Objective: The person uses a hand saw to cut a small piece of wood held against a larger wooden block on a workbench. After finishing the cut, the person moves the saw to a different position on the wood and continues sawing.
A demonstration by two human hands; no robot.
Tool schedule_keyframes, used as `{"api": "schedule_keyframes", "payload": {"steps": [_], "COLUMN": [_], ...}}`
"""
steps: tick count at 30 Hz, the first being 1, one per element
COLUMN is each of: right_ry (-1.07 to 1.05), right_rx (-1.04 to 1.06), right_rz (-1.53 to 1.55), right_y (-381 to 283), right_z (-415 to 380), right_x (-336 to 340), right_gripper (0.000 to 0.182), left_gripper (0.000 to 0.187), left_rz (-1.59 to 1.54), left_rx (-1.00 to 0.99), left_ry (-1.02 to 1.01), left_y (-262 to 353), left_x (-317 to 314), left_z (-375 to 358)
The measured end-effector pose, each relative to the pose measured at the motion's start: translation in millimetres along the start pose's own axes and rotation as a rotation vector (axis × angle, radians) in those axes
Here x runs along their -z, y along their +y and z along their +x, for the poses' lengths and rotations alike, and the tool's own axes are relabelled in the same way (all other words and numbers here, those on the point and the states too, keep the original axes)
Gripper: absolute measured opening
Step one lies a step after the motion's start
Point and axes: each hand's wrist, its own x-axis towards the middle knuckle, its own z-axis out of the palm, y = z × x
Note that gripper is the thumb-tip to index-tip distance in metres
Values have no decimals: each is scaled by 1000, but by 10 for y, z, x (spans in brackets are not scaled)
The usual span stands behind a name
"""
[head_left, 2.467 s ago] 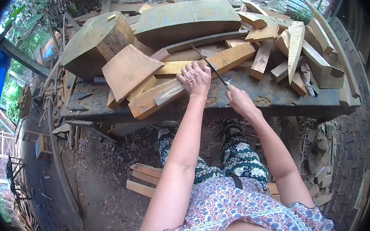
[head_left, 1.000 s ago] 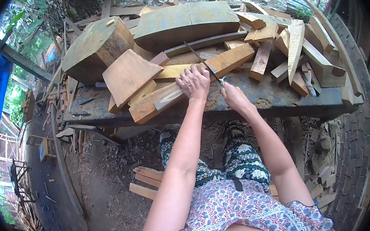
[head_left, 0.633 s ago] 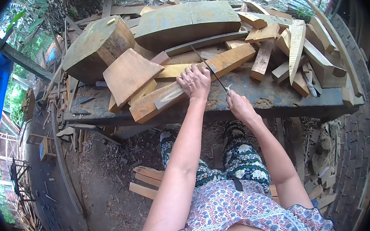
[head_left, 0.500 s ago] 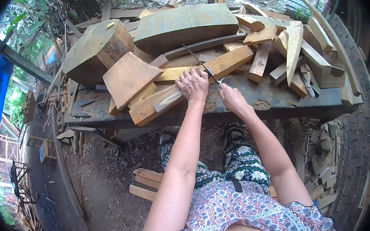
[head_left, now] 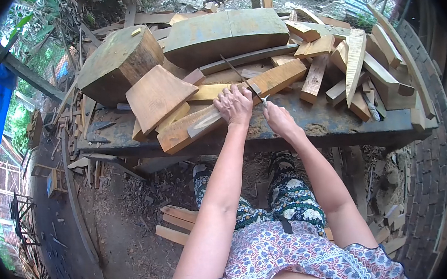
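My right hand (head_left: 281, 117) is wrapped around the handle of a handsaw (head_left: 242, 75). Its narrow dark blade slants up and away to the left, lying across a thick wooden beam (head_left: 282, 77). Just left of the blade, my left hand (head_left: 235, 105) presses down on the beam with its fingers curled over it. A smaller pale wood piece (head_left: 205, 122) lies along the beam and runs under that hand. How deep the blade sits in the wood is hidden by my hands.
The workbench (head_left: 281, 126) carries a large wood block (head_left: 115, 61), a long heavy timber (head_left: 225, 33), and a flared board (head_left: 159, 98) beside the beam's left end. Several offcuts (head_left: 355, 64) are heaped at the right. Wood strips (head_left: 175, 226) lie on the ground below.
The saw handle and my right hand have shifted very slightly up and left. My left hand keeps its place on the beam. A dark bird-like shape shows more clearly in the background.
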Motion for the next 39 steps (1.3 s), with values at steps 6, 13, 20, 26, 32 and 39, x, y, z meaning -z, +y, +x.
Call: {"api": "schedule_keyframes", "payload": {"steps": [6, 13, 20, 26, 32, 39], "right_ry": [-25, 4, -11, -44, -31, -72], "right_rx": [-59, 39, -31, -71, -25, -72], "right_rz": [35, -3, 7, 20, -11, 11], "right_y": [-13, 45, -26, 5, -91, 32], "right_z": [-183, 11, -51, -209, 144, -256], "right_x": [27, -8, 5, 77, 13, 63], "right_gripper": [29, 30, 30, 27, 30, 30], "left_gripper": [35, 32, 33, 34, 36, 37], "left_rz": [3, -22, -34, -6, -1, -13], "left_rx": [0, -8, -16, -11, -5, -1], "left_ry": [6, 34, 51, -12, -27, -47], "left_y": [-12, -2, -21, -7, -20, -9], "left_x": [17, -32, -43, 7, 26, 12], "left_z": [9, -4, -5, 4, 18, -3]}}
